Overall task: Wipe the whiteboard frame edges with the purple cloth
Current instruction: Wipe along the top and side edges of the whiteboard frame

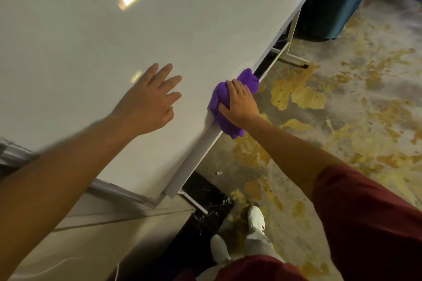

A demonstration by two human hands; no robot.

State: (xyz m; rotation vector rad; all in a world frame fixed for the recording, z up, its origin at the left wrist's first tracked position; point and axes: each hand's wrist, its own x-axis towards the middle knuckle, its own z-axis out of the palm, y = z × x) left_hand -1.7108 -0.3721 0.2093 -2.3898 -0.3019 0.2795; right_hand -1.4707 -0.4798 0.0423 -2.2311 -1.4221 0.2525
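A large whiteboard (91, 41) fills the upper left of the head view, tilted by the camera angle. Its pale frame edge (196, 155) runs diagonally from the lower corner up to the right. My right hand (239, 104) grips a bunched purple cloth (220, 98) and presses it against this bottom edge, the cloth wrapping over the rail. My left hand (150, 100) lies flat on the board surface with fingers spread and straight, holding nothing.
The board's stand leg (294, 58) rests on a stained concrete floor (342, 121) at the right. A dark teal bin or cover (338, 2) stands behind it. A black marbled block (205, 210) sits below the board corner, near my white shoes (255, 219).
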